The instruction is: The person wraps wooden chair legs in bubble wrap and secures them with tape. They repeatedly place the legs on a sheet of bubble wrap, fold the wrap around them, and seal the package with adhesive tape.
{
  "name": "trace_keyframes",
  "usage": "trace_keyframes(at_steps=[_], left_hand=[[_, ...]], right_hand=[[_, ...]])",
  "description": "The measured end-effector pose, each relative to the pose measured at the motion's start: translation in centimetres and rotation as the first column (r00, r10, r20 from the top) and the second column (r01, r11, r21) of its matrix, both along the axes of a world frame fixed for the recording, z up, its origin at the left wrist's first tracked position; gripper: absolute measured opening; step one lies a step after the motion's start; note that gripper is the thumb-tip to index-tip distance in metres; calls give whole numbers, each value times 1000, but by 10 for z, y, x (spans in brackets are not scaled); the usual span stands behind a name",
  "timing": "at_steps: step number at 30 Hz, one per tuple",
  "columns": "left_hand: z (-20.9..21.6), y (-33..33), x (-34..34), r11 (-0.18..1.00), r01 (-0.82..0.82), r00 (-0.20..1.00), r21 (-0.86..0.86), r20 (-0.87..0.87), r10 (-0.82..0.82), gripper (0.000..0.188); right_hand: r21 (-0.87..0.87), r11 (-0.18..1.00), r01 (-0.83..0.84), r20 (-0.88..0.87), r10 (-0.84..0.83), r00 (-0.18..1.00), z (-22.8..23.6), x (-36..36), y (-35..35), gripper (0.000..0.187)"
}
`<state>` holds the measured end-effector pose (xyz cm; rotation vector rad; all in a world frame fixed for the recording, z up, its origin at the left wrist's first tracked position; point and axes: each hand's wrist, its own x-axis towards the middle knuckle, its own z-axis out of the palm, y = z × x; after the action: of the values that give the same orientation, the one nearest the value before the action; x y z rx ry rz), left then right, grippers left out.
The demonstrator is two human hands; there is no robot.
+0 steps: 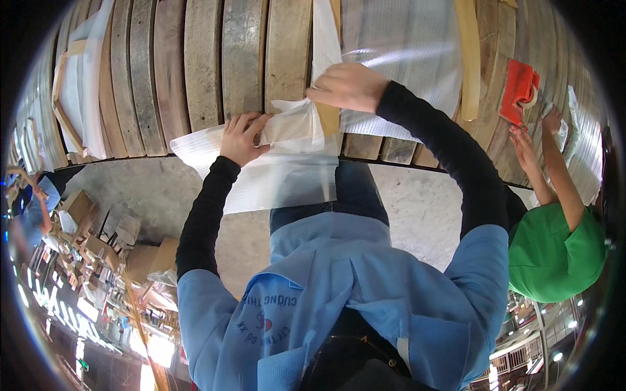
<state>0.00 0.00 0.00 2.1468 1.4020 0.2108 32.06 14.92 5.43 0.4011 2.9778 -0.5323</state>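
Fingers of the left hand [242,140] are spread moderately wide and press flat on the translucent sheet [280,179]; no pinch is seen there. Right hand [352,86]: fingers drawn narrow, apparently closed on a raised fold of the same sheet, though the exact contact at the tips is partly hidden. The sheet lies beneath the left fingers, its near part hanging past the edge of the slatted worktop [244,55] toward the wearer's lap. A pale wooden strip [331,122] shows just below the right fingers, beside the fold.

Risks noted. Should the left fingers lift or slide, the overhanging part could drag the sheet off the worktop, its weight being unsupported. A hard pull by the right fingers could tear the thin material or crease it askew. Rough slat edges and gaps could snag it. Another sheet [401,65], right of the right fingers, lies close enough to be caught by the forearm. Well beyond the right fingers, a red tape dispenser [515,91] stands near a co-worker's hand [521,142]; interference appears unlikely.
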Motion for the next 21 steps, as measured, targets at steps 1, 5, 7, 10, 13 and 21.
trace_keyframes(at_steps=[1,5,7,10,13,21], left_hand=[[-2,2,0,1000,-12,1000,0,6,12,81],[4,-2,6,996,-22,1000,-83,-14,21,80],[3,6,6,997,-15,1000,-81,-21,13,80],[7,15,7,999,-1,999,-53,-45,-1,78],[4,28,4,999,4,999,-39,-38,-6,76],[15,36,19,999,11,995,-50,-95,-15,78]], right_hand=[[34,999,21,-180,-14,984,-12,19,-2,28],[63,989,135,-454,-92,886,-38,63,-35,19],[27,984,174,-490,-139,860,-44,69,-35,18],[11,971,239,-500,-201,842,-62,75,-38,22],[4,938,346,-397,-317,861,-57,62,-42,30],[-140,909,393,-298,-417,859,-40,6,-32,16]])
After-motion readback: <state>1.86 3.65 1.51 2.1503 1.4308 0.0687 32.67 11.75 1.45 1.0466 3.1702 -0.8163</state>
